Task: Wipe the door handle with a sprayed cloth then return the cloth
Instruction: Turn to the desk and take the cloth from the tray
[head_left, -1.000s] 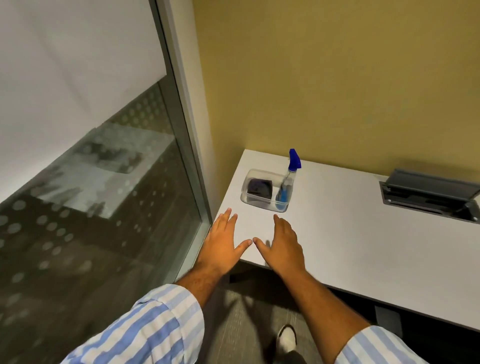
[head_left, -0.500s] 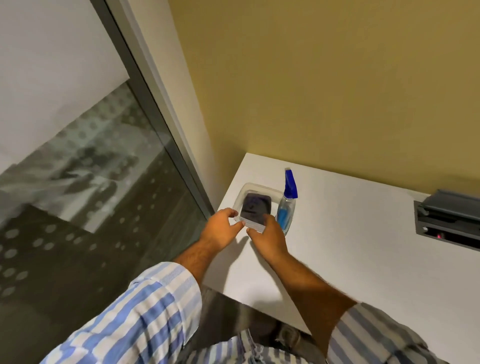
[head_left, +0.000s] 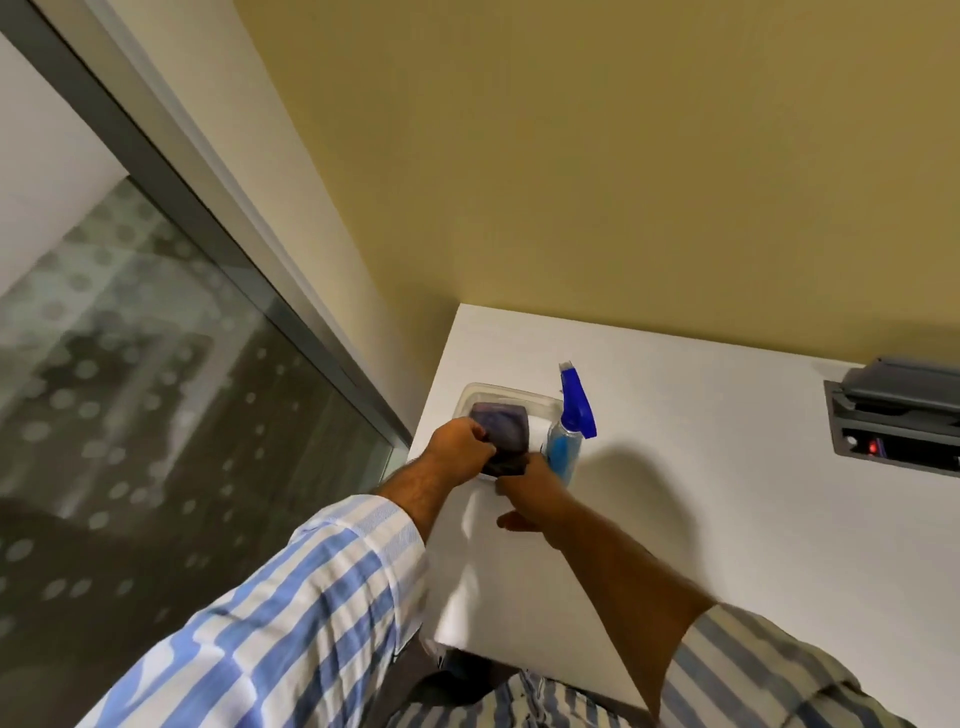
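A dark cloth (head_left: 503, 430) is tilted up out of a clear plastic container (head_left: 511, 393) at the near left corner of the white table (head_left: 727, 519). My left hand (head_left: 460, 446) is closed on the cloth's left edge. My right hand (head_left: 527, 486) reaches to the cloth's lower right corner at the container's front rim. Its fingertips are hidden and its thumb points away, so its hold is unclear. A spray bottle (head_left: 567, 441) with blue liquid and a blue trigger head stands against the container's right side. No door handle is in view.
A glass partition with a dotted film (head_left: 156, 415) and a grey metal frame (head_left: 218, 228) runs along the left. A yellow wall (head_left: 623, 182) backs the table. A grey flip-up power box (head_left: 898, 431) is set into the table at the right.
Both hands left the table's front edge and reached the container. The cloth, which lay flat inside, is now raised at its near side in my left hand. My head has moved closer.
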